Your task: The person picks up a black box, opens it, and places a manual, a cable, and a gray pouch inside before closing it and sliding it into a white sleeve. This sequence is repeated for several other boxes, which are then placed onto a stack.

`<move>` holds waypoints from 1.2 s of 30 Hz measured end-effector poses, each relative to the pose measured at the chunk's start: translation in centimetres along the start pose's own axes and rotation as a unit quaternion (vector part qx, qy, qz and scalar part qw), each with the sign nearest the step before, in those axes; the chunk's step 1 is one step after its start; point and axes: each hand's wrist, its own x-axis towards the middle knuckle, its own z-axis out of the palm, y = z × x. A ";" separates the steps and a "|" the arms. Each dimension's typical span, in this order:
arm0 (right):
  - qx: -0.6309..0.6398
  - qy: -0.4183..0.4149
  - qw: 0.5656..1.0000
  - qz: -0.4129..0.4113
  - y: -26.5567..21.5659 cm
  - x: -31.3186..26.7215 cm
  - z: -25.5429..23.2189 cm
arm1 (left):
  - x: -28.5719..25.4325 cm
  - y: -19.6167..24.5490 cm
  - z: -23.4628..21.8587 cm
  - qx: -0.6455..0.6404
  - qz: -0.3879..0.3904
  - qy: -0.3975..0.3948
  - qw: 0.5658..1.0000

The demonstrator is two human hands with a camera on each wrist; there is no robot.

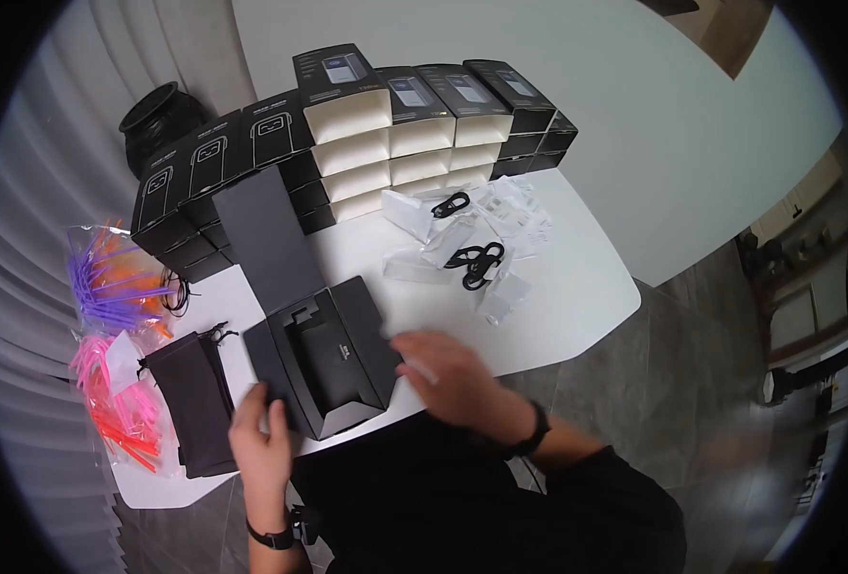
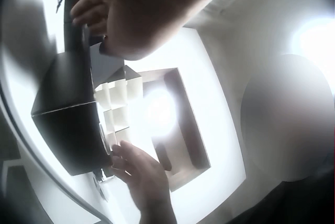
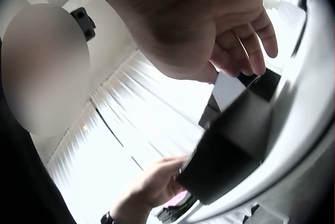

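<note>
An open black box [image 1: 323, 354] lies near the table's front edge, its lid flap [image 1: 269, 239] raised at the back. Inside is a recessed black tray without contents. My left hand [image 1: 259, 442] is at the box's near left corner, its fingers along the side. My right hand [image 1: 453, 378] stands by the right wall, fingertips close to the edge. In the right wrist view, that right hand [image 3: 209, 30] shows extended fingers above the box [image 3: 230, 151]. From the left wrist, the left hand [image 2: 123, 12] appears with slightly bent fingers beside the black box [image 2: 70, 104].
Stacked black boxes [image 1: 280, 134] line the table's back, several with white open ends. Clear plastic bags and coiled black cables [image 1: 481, 263] lie right. A black drawstring pouch [image 1: 192, 402] and bags of purple, orange, pink and red sticks [image 1: 113, 287] lie left.
</note>
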 end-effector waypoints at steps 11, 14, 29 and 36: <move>-0.251 0.023 0.925 0.285 19.3 12.8 -12.9 | 2.6 12.3 -0.4 -0.166 0.248 -0.037 0.954; -0.319 -0.037 0.901 0.290 22.6 13.5 -11.7 | 3.2 14.2 2.5 -0.199 0.317 -0.109 0.921; -0.332 -0.038 0.884 0.327 23.3 13.5 -9.5 | 3.0 14.9 8.0 -0.245 0.303 -0.209 0.897; -0.320 -0.047 0.885 0.334 22.9 14.3 -10.3 | 2.7 14.4 7.7 -0.257 0.293 -0.213 0.896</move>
